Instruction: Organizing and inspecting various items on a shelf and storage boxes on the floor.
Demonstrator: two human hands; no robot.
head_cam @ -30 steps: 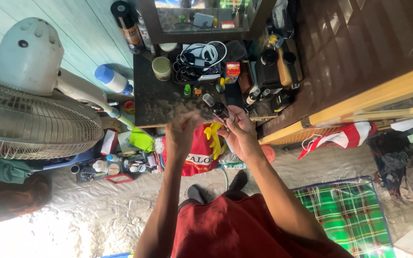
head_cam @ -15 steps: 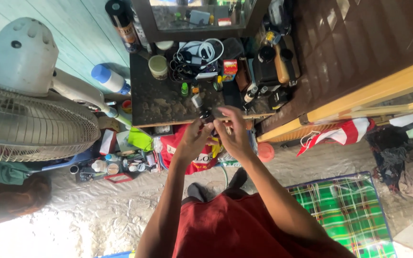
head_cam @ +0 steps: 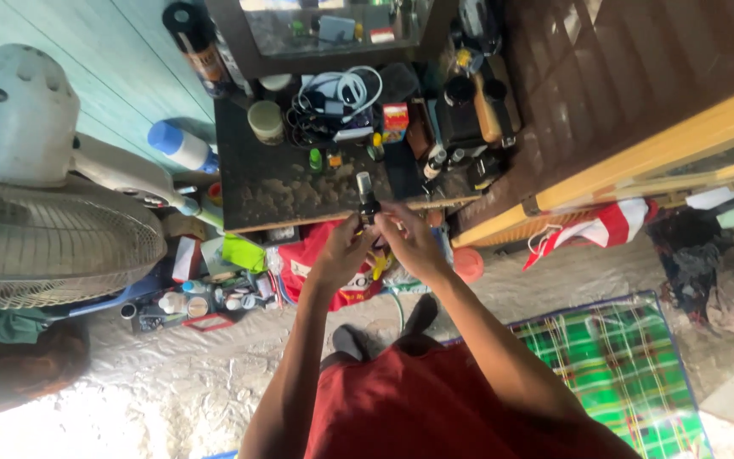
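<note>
A small dark bottle with a clear cap is upright between both my hands, just over the front edge of the dark tabletop. My left hand pinches its lower part from the left. My right hand grips it from the right, fingers curled around the base. Whether one hand carries most of the hold, I cannot tell.
The dark tabletop holds a coil of white cable, a small jar, a red box, little bottles and dark containers. A white fan stands left. Red cloth hangs below. A green plaid mat lies right.
My left hand came in and joined my right on the bottle. The bottle, tilted and held high a second ago, now stands upright lower, between both hands.
</note>
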